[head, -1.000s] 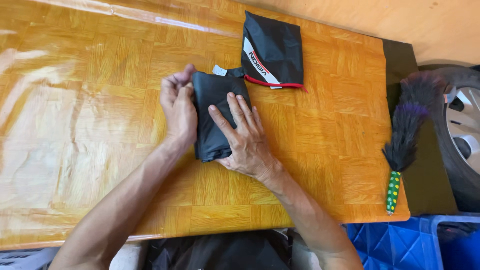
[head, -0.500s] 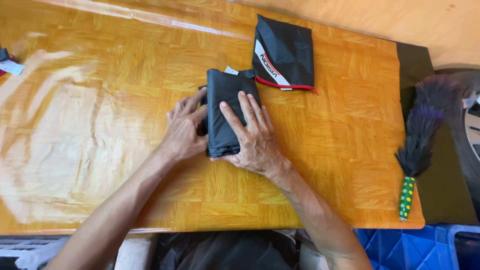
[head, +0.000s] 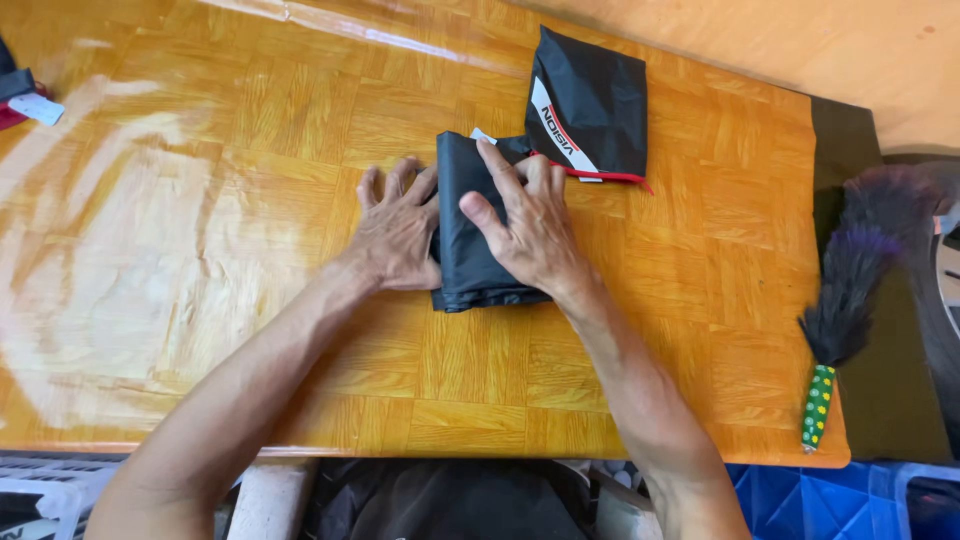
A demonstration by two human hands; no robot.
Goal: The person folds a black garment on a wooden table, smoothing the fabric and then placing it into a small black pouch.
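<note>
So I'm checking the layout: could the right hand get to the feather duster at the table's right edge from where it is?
Probably yes. The right hand lies flat on the folded black cloth, holding nothing, and only bare table lies between it and the feather duster.

black item (head: 12, 85) cut off left, crate (head: 800, 500) cropped below

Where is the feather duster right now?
In the head view, the feather duster lies at the table's right edge, right of the right hand.

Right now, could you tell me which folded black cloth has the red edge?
The far folded cloth, beyond both hands; the near cloth under them is plain black.
</note>
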